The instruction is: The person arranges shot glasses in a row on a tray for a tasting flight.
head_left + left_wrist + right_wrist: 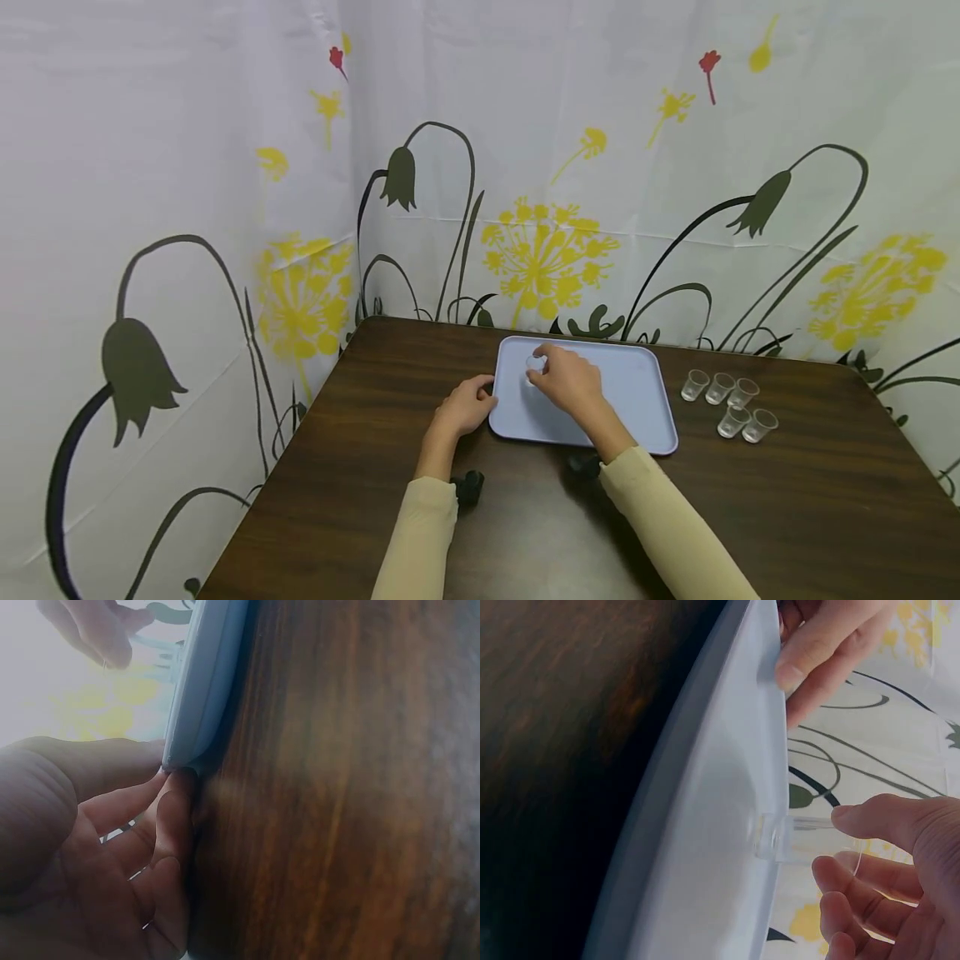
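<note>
The left hand [465, 407] is pinching the edge of a tray [622, 400]; to its right, the right hand [570, 382] is pinching a clear cup [806, 841] over it; right of both, five similar cups [734, 421] are standing on the bench [810, 492].

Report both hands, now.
Left hand: holding the tray by its edge.
Right hand: holding a small clear cup, thumb and fingers around it.

No text, label, brand, number or sign can be read anywhere in the three views.
</note>
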{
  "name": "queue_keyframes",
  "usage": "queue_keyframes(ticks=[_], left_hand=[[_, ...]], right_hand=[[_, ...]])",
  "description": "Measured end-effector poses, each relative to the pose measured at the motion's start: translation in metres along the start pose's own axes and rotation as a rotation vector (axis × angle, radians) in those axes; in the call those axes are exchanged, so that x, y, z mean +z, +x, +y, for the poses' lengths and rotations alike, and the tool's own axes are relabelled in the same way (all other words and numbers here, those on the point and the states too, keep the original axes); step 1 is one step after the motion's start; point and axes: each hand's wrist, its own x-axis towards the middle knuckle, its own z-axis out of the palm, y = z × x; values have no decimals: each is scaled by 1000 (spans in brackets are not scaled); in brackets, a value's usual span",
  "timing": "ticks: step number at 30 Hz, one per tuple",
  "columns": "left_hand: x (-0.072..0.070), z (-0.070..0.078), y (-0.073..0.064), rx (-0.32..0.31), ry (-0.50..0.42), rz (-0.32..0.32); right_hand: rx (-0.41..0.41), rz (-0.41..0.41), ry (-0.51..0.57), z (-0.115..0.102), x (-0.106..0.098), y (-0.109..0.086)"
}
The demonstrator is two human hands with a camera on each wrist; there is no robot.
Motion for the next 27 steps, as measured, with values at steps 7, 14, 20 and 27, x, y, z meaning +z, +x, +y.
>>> queue_keyframes(ticks=[7, 14, 20, 27], left_hand=[[3, 0, 0, 7, -7, 4], [9, -15, 19, -1, 8, -2], [2, -8, 11, 6, 13, -19], [-2, 0, 3, 27, 3, -10]], right_hand=[[-13, 8, 10, -5, 6, -1], [-10, -10, 17, -11, 8, 3], [-10, -9, 25, -14, 9, 4], [-1, -6, 17, -14, 12, 5]])
